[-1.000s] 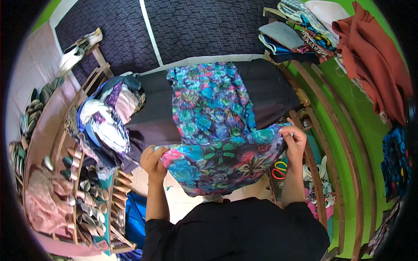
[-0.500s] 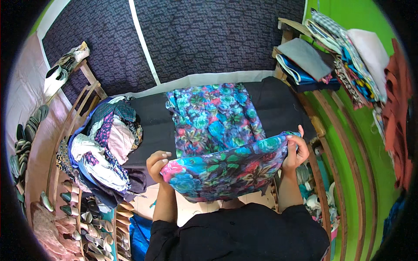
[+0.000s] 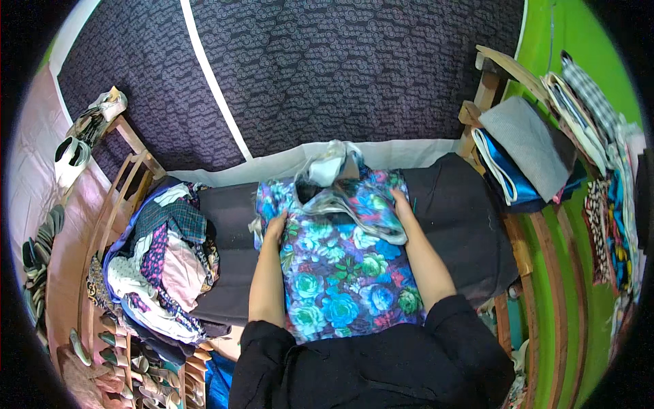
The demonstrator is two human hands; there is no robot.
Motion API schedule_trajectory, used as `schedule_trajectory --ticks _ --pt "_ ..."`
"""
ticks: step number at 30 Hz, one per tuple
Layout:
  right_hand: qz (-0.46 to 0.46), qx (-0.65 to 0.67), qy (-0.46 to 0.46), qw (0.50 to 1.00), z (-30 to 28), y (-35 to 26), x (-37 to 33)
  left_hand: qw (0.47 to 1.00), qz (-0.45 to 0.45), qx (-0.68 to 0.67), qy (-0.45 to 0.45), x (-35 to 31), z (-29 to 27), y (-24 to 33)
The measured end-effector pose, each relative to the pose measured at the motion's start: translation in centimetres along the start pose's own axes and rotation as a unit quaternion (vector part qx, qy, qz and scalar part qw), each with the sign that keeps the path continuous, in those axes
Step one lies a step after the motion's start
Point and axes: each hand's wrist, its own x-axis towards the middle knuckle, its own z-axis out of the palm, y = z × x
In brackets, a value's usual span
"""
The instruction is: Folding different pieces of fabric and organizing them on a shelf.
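A floral shirt in blue, purple, green and pink is spread over the black-covered table in front of me. Its far end, with the neck opening and a pale inner side, is bunched up and a little blurred. My left hand is closed on the shirt's left side, its fingers partly hidden by the cloth. On the opposite side my right hand grips the fabric just below the sleeve. The near end of the shirt reaches my black top.
Crumpled clothes are heaped at the table's left end. Folded fabrics are stacked on a wooden rack at the right. Several shoes stand on a rack at lower left. A dark patterned curtain hangs behind the black table cover.
Both hands have moved away from me, from the raised near edge of the cloth to the shirt's far sides. The shirt now lies nearer to me, its neck opening showing.
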Motion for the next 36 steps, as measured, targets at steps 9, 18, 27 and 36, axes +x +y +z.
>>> schedule_trajectory --ticks 9,18,27,36 --pt "0.071 -0.122 -0.027 0.990 -1.3 -4.2 -3.4 0.979 0.029 0.200 -0.013 -4.3 2.9 5.7" --pt "-0.245 -0.637 -0.241 0.690 2.8 -6.4 2.1 0.861 0.299 0.408 0.044 -1.0 4.0 6.2" --pt "-0.109 -0.432 0.118 0.887 0.5 -6.4 6.9 0.987 0.088 0.132 0.020 -1.8 2.8 5.5" --pt "0.000 -0.456 -0.029 0.889 -2.8 -4.9 -9.0 0.976 -0.023 0.057 -0.210 -14.3 2.0 4.8"
